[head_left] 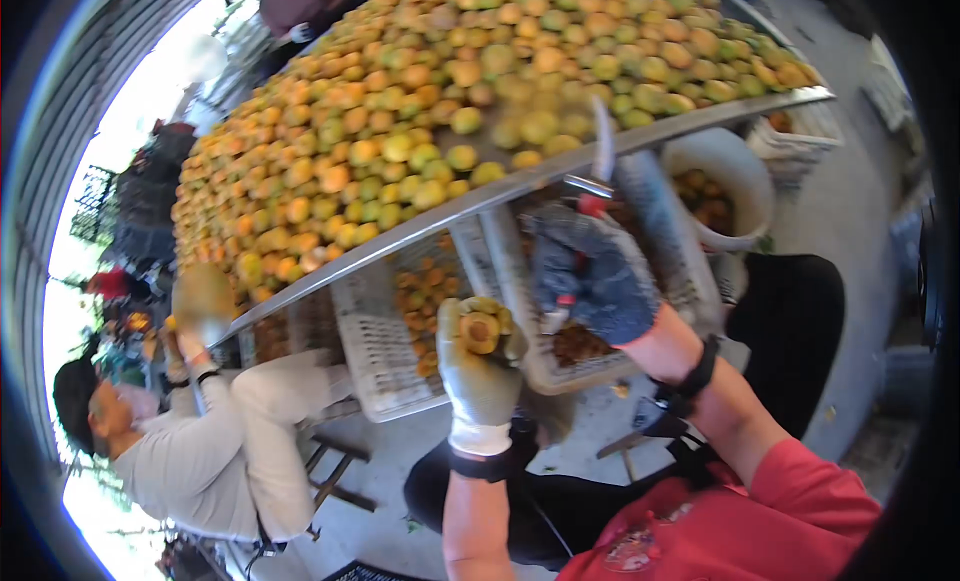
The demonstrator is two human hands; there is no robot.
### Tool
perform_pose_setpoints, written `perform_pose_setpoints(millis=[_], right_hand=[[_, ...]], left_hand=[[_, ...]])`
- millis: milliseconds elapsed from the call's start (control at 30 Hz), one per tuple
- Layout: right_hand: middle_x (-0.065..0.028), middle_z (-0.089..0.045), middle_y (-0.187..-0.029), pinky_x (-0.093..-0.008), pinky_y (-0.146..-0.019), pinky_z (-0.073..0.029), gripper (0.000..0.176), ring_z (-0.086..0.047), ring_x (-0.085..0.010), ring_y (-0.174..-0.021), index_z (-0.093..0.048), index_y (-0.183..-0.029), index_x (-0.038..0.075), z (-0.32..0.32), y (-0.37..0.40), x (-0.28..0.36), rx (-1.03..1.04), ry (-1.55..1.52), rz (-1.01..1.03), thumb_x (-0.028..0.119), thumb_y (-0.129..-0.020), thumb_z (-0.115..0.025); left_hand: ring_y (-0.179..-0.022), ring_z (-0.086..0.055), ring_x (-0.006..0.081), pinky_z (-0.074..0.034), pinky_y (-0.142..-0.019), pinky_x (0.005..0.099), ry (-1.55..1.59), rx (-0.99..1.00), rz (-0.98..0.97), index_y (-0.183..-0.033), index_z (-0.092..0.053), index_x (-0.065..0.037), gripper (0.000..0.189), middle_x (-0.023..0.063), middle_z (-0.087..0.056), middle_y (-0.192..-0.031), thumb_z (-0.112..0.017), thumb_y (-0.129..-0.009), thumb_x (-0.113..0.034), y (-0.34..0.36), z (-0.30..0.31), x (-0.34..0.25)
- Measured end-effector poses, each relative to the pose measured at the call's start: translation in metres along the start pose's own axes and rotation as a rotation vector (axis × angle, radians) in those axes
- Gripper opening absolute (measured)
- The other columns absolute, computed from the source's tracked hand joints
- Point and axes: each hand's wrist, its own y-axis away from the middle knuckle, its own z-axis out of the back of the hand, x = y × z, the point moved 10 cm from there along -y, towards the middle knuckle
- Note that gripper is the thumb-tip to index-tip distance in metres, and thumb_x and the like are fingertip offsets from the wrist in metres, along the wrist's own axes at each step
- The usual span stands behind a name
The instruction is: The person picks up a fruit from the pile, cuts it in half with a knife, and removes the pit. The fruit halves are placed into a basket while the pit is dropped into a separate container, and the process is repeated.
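Observation:
My left hand point(478, 371), in a pale glove, is closed around a cut apricot point(479, 331), its orange face with a brown centre turned up. It hovers over the near edge of a white crate holding apricot pieces point(426, 291). My right hand point(590, 271), in a dark grey glove, grips a knife point(603, 146) with a red handle; its curved blade points up towards the metal table edge. A small shiny metal band crosses near the blade's base. Beneath the right hand stands another crate point(575, 373) with dark brownish pieces in it.
Whole yellow-orange apricots point(400, 111) are heaped on a large metal-edged table point(520, 186). A white bucket point(720, 151) with fruit pieces stands at right. Another person point(200, 451) in a grey top sits at left, hands at the table edge. A further person point(300, 6) is behind the heap.

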Motion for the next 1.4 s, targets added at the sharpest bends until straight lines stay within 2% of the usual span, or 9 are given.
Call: perform_pose_setpoints(millis=[233,300,800,867,933,967,1100,1333,1400], right_hand=[[0.0019,-0.051,-0.056,-0.0225,-0.037,-0.036,0.012,-0.045,-0.008,-0.041,-0.064,-0.095,0.003,-0.027,0.015,0.004,-0.16,0.011,0.081,0.013,-0.088,-0.063],[0.0027,-0.054,-0.06,-0.0212,-0.038,-0.034,0.01,-0.046,-0.0053,-0.044,-0.067,-0.094,0.004,-0.022,0.023,0.01,-0.285,0.196,0.182,0.011,-0.087,-0.065],[0.0011,-0.062,-0.067,-0.0193,-0.038,-0.035,0.012,-0.05,-0.0048,-0.045,-0.068,-0.095,0.004,-0.026,0.036,0.002,-0.287,0.433,0.504,0.011,-0.085,-0.069],[-0.0073,-0.068,-0.081,-0.0241,-0.056,-0.052,0.028,-0.065,-0.0159,-0.066,-0.062,-0.11,-0.001,-0.022,0.031,-0.016,-0.142,0.315,0.26,0.019,-0.09,-0.058],[-0.0033,-0.064,-0.073,-0.0246,-0.051,-0.049,0.024,-0.062,-0.0135,-0.06,-0.063,-0.102,0.002,-0.015,0.022,-0.02,-0.174,0.062,0.168,0.022,-0.091,-0.058],[-0.0013,-0.061,-0.069,-0.025,-0.049,-0.047,0.021,-0.059,-0.0122,-0.057,-0.062,-0.097,0.004,-0.014,0.017,-0.027,-0.09,-0.053,0.107,0.024,-0.091,-0.058],[0.0028,-0.054,-0.061,-0.0248,-0.042,-0.042,0.013,-0.052,-0.0093,-0.049,-0.059,-0.085,0.008,-0.018,0.017,-0.028,-0.202,0.034,0.023,0.02,-0.09,-0.061],[-0.001,-0.065,-0.078,-0.0206,-0.052,-0.046,0.016,-0.056,-0.0058,-0.061,-0.067,-0.1,0.004,-0.006,0.021,-0.017,-0.232,0.451,0.027,0.009,-0.084,-0.069],[-0.0006,-0.065,-0.082,-0.023,-0.063,-0.049,0.013,-0.056,-0.0058,-0.071,-0.068,-0.096,0.003,0.012,0.017,0.014,-0.303,0.758,0.388,0.007,-0.084,-0.069]], left_hand=[[-0.055,-0.048,0.0147,-0.039,-0.05,0.0235,-0.231,0.089,-0.024,-0.089,-0.054,-0.01,0.059,0.0016,-0.049,-0.068,-0.038,-0.09,-0.066,0.02,-0.021,0.024],[-0.098,-0.059,0.0171,-0.046,-0.089,0.0291,-0.339,0.049,-0.043,-0.116,-0.053,-0.007,0.057,0.0042,-0.06,-0.111,-0.036,-0.095,-0.057,0.026,-0.013,0.023],[-0.064,-0.052,0.0065,-0.044,-0.055,0.0197,-0.278,-0.037,-0.004,-0.099,-0.055,-0.011,0.048,-0.0035,-0.056,-0.076,-0.036,-0.096,-0.055,0.038,-0.031,0.009],[-0.061,-0.049,0.0059,-0.043,-0.054,0.0189,-0.257,-0.154,0.001,-0.096,-0.055,-0.012,0.045,-0.0043,-0.052,-0.073,-0.037,-0.097,-0.053,0.037,-0.015,0.012],[-0.06,-0.048,0.0049,-0.04,-0.049,0.0159,-0.925,0.018,-0.487,-0.092,-0.054,-0.014,0.038,-0.005,-0.049,-0.07,-0.042,-0.097,-0.049,0.031,-0.012,-0.013],[-0.059,-0.048,0.0039,-0.037,-0.044,0.0149,-0.368,0.006,-0.114,-0.087,-0.054,-0.014,0.034,-0.0052,-0.049,-0.068,-0.043,-0.098,-0.045,0.031,-0.019,0.005],[-0.049,-0.044,0.0027,-0.029,-0.04,0.0181,-0.082,0.035,0.05,-0.084,-0.056,-0.015,0.037,-0.0079,-0.049,-0.063,-0.04,-0.099,-0.044,0.022,-0.018,0.023],[-0.067,-0.056,0.0103,-0.044,-0.06,0.0219,-0.575,-0.177,-0.539,-0.091,-0.059,-0.007,0.048,0.0026,-0.06,-0.075,-0.041,-0.096,-0.051,-0.011,-0.003,-0.016],[-0.069,-0.056,0.0143,-0.046,-0.067,0.0253,-0.514,-0.252,-0.297,-0.086,-0.057,-0.006,0.051,0.0059,-0.06,-0.072,-0.038,-0.097,-0.051,-0.005,-0.005,-0.005]])
